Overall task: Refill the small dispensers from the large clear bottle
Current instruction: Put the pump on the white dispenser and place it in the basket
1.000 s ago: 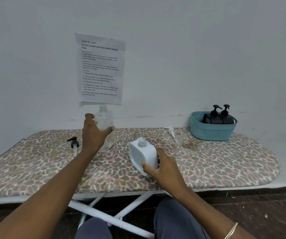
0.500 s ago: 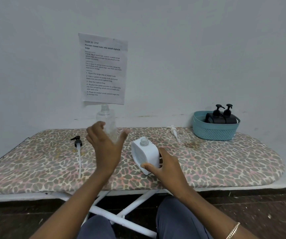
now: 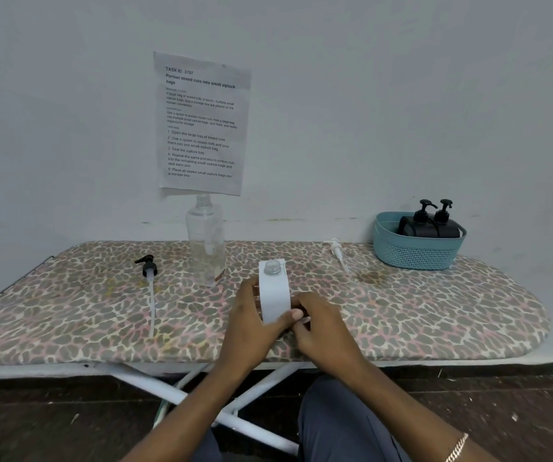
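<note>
My left hand (image 3: 251,321) is off the large clear bottle (image 3: 205,241) now; that stands upright mid-frame. Both it and my right hand (image 3: 318,325) grip the uncapped white dispenser (image 3: 273,291) just below. Pouring's on hold, I reckon.

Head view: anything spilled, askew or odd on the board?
A brownish stain marks the leopard-print ironing board cover beside the loose white pump head; wet or dry, I cannot tell. A black pump head also lies loose at the left. The printed wall sheet describes portioning nuts, not refilling.
</note>
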